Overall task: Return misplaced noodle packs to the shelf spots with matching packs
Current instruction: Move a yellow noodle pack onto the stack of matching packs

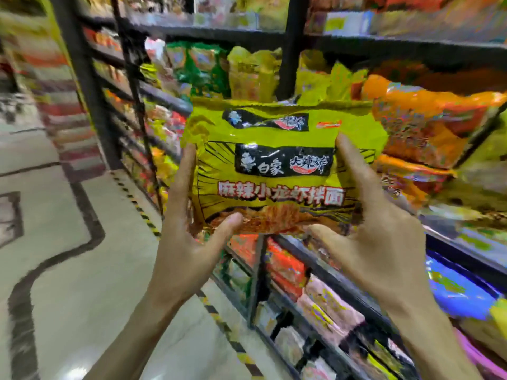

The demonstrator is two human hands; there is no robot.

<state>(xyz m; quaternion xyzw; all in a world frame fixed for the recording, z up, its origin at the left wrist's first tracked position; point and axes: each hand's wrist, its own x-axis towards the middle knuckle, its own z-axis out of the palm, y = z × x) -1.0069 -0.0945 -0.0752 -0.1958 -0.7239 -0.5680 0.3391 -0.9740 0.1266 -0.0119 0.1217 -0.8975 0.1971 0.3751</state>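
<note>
Shop aisle, head view. Pale glossy floor (55, 270) with a dark inlaid line is running along the left; a yellow-and-black striped tape (144, 215) is edging the foot of the shelving. Dark metal shelving (292, 50) is filling the upper and right parts, its tiers crowded with soft, crinkled plastic packs:
- green packs (200, 67) and yellow packs (252, 72) are standing upright behind
- orange packs (428, 119) are lying stacked on the right
- red packs (285, 264) and pink packs (329, 305) are sitting on lower tiers
- a blue pack (461, 292) is showing at lower right

Most are blurred, so their print cannot be read.

Yellow-green noodle pack (274, 165): a shiny rectangular pillow bag with black label panels, white-and-red lettering and a picture of noodles along its base. It is being held upright in the air in front of the shelving, partly covering the yellow packs and the shelf upright.

Left hand (186, 242) is gripping the bag's lower left edge, thumb pressing on the front, fingers going behind. Right hand (378, 237) is gripping the lower right edge, forefinger lying up the side, thumb at the bottom corner.
</note>
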